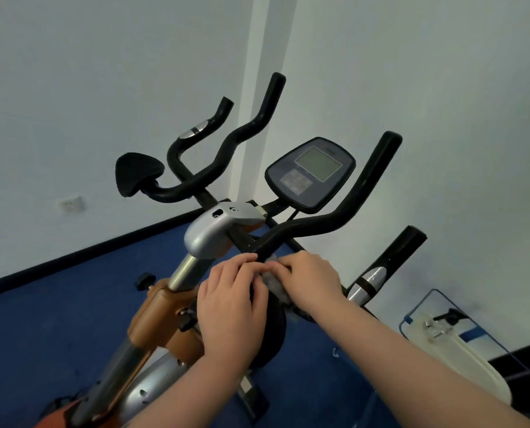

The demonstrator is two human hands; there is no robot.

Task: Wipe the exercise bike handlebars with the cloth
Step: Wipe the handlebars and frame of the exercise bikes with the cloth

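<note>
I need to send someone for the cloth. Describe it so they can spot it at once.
Find the bike's black handlebars below the console. On the near right bar, both hands meet: left hand, right hand. The cloth is the small grey wad pressed between them, the only soft pale thing on the black tubing.

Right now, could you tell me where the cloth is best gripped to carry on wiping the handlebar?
Grip the cloth where it is bunched over the black handlebar, between the left hand and the right hand. Come from above and wrap the fingers round the tube: it is round and thin, so a wrapped grip probably keeps the cloth pressed on as it slides along.
</note>
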